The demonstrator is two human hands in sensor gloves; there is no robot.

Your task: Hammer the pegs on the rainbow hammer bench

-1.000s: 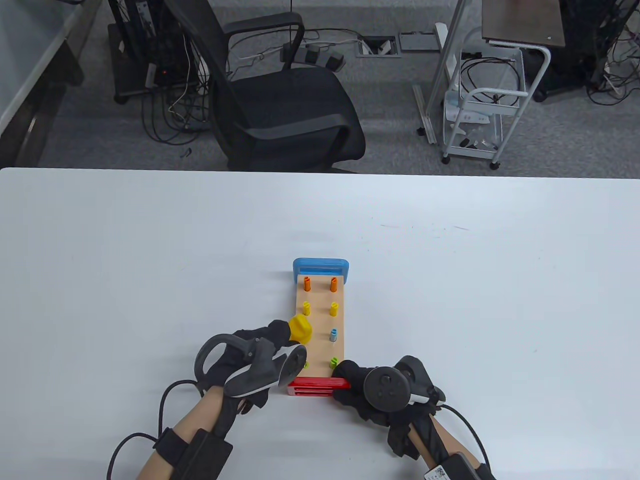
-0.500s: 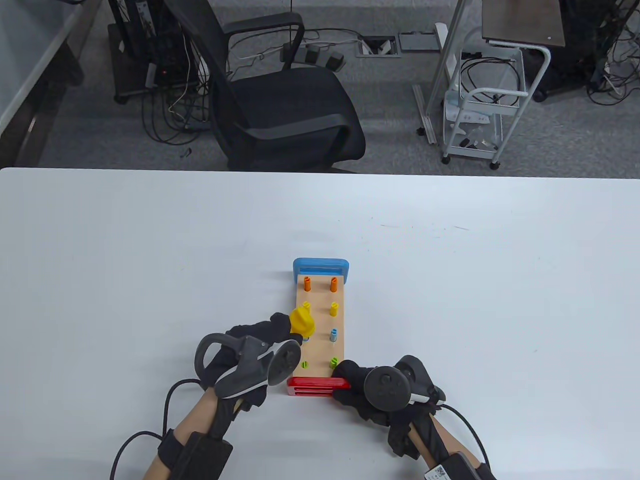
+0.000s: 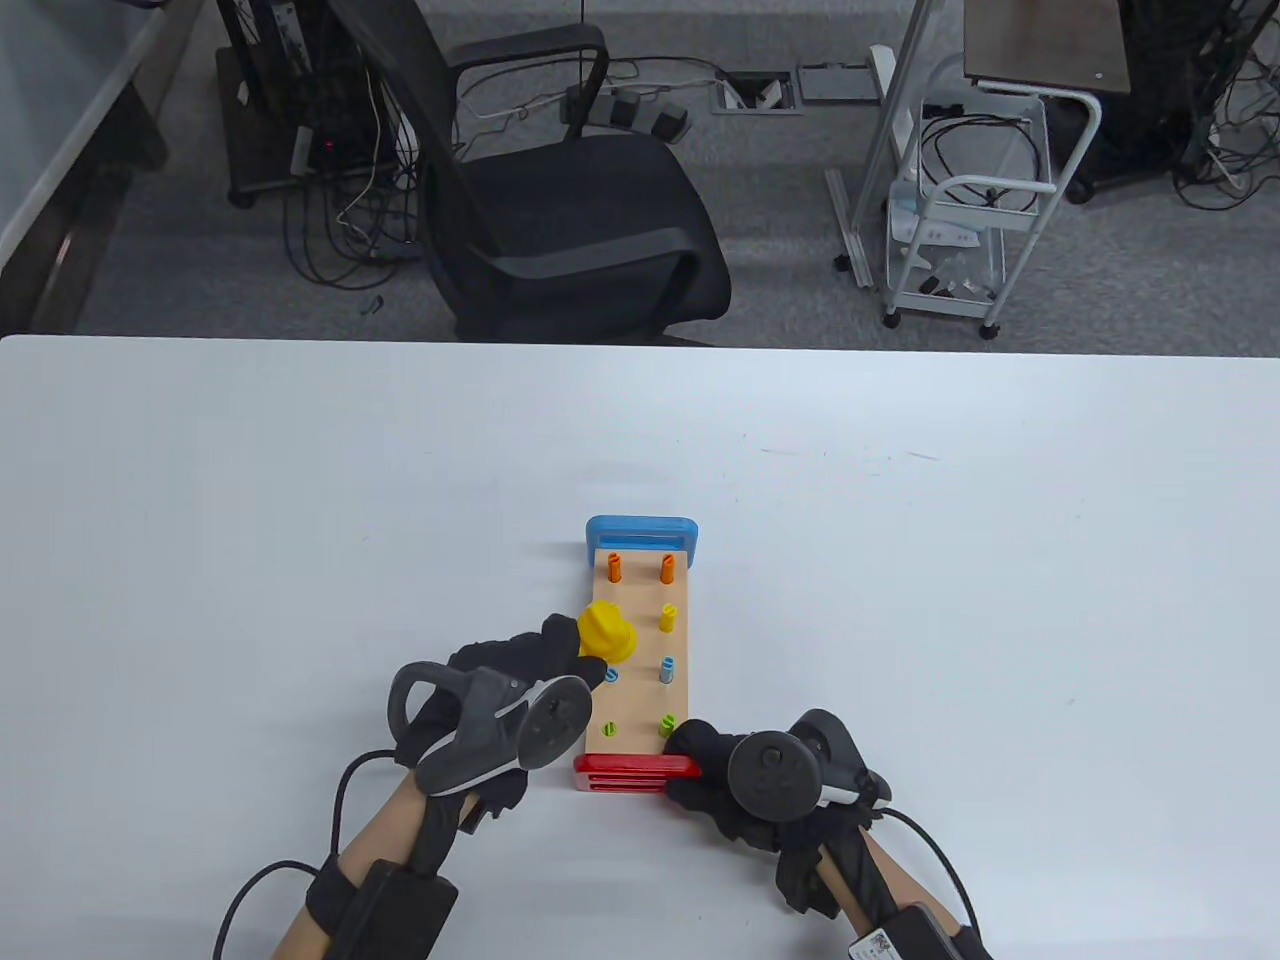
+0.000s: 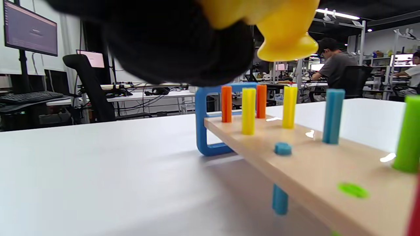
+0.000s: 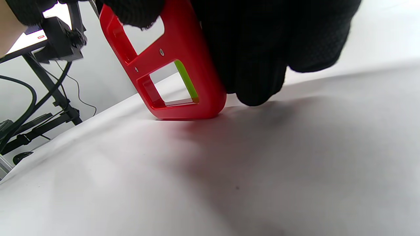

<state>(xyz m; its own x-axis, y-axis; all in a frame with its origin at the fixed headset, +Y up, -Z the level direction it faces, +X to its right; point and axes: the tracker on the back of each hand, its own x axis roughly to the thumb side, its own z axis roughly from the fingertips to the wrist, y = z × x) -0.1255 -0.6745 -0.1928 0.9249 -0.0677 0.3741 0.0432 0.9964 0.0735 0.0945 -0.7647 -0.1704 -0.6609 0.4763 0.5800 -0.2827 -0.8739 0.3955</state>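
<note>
The hammer bench (image 3: 640, 700) is a wooden board between a blue end (image 3: 641, 531) and a red end (image 3: 635, 773). Orange, yellow, blue and green pegs stand in two rows. The left green peg (image 3: 606, 731) and left blue peg (image 3: 611, 676) sit almost flush; in the left wrist view the blue one (image 4: 282, 148) is a short stub. My left hand (image 3: 520, 665) grips the yellow hammer (image 3: 606, 633), whose head (image 4: 282, 39) hovers above the left yellow peg (image 4: 248, 109). My right hand (image 3: 710, 765) holds the red end (image 5: 170, 68) down on the table.
The white table (image 3: 300, 520) stretches wide on both sides of the bench. A black office chair (image 3: 560, 200) stands behind the far edge, and a white cart (image 3: 960, 230) is at the back right. Glove cables trail off the near edge.
My left hand has moved the hammer away from me, from over the left blue peg to over the left yellow peg. The left blue peg now shows almost flush. My right hand has not moved.
</note>
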